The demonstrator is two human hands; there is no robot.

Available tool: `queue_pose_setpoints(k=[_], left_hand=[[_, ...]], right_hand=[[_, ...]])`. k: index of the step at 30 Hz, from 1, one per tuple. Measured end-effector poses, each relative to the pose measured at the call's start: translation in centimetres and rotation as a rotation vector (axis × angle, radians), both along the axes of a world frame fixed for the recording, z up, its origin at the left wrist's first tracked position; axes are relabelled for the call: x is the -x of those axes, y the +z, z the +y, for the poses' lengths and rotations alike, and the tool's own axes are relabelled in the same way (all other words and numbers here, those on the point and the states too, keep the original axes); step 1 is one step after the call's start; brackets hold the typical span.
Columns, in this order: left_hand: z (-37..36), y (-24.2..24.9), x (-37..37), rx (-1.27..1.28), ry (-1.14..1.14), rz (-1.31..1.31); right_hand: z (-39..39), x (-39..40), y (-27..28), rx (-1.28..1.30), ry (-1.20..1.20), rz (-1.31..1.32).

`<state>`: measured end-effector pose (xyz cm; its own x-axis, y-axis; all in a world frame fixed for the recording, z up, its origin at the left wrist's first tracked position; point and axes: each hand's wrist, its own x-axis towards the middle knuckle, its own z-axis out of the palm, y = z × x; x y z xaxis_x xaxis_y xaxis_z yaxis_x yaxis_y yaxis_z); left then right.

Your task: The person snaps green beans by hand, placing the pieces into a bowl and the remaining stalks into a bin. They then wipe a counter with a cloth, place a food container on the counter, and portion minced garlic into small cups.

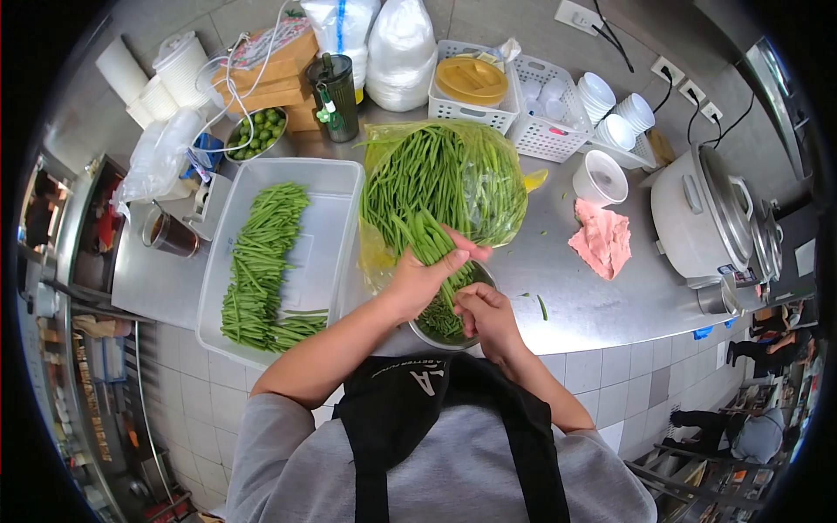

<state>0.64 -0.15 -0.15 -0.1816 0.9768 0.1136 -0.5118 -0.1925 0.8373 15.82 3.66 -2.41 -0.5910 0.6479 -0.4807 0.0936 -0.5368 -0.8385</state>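
My left hand (423, 277) is wrapped round a bundle of green beans (425, 235), held at a slant above a metal bowl (490, 277). Fingers curled, my right hand (485, 315) pinches at the lower end of that bundle, over the bowl's right side. Small green pieces (441, 321) lie in the bowl. Behind my hands, a yellowish plastic bag (501, 196) lies open with many long beans (417, 170) in it. To the left, a clear plastic tub (336, 205) holds a long row of beans (261, 261), with a few more at its front edge.
A dark drink glass (174, 234) stands left of the tub. Limes (257, 135), a tumbler (334, 96) and white baskets (545, 131) line the back. Rightward are a white tub (600, 179), a pink cloth (602, 240) and a large cooker (702, 218). People (754, 436) are far right.
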Motion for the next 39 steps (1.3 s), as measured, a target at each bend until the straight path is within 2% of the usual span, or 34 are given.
queue_pose_setpoints(k=[3,6,9,15,18,21,24,27,30,33,36,39], left_hand=[[0.3,-0.4,0.3,0.041,0.099,-0.064],[0.7,-0.9,0.4,0.076,0.168,-0.083],[0.8,-1.4,0.1,0.100,0.232,-0.128],[0.8,-1.5,0.1,0.095,0.227,-0.187],[0.6,-1.3,0.2,0.082,0.181,-0.134],[0.4,-1.1,-0.3,0.103,0.124,-0.257],[0.5,-0.1,-0.1,0.124,0.191,-0.345],[1.1,-1.8,1.1,0.154,0.220,-0.446],[1.5,-2.6,1.7,0.169,0.231,-0.536],[1.5,-2.4,1.7,0.220,0.261,-0.541],[1.4,-2.3,1.4,0.255,0.258,-0.528],[1.2,-2.3,1.2,0.267,0.246,-0.483]], right_hand=[[-0.3,-0.2,-1.1,-0.559,-0.009,-0.108],[-0.5,-0.3,0.2,-0.528,-0.037,-0.084],[-0.8,-0.1,1.5,-0.864,0.095,-0.106],[-1.0,0.6,1.3,-0.989,0.091,-0.185],[-0.7,0.9,-0.6,-0.712,-0.003,-0.064],[0.7,0.6,0.4,0.207,-0.143,0.110],[0.8,0.1,-0.1,0.121,-0.106,0.046],[-0.3,0.2,-0.6,-0.328,-0.061,-0.084],[-1.0,0.3,0.9,-0.647,-0.078,-0.166],[-1.1,0.5,0.8,-1.022,-0.069,-0.084],[-1.4,1.7,2.7,-1.270,0.008,0.012],[-1.4,2.4,2.4,-1.301,0.064,-0.007]])
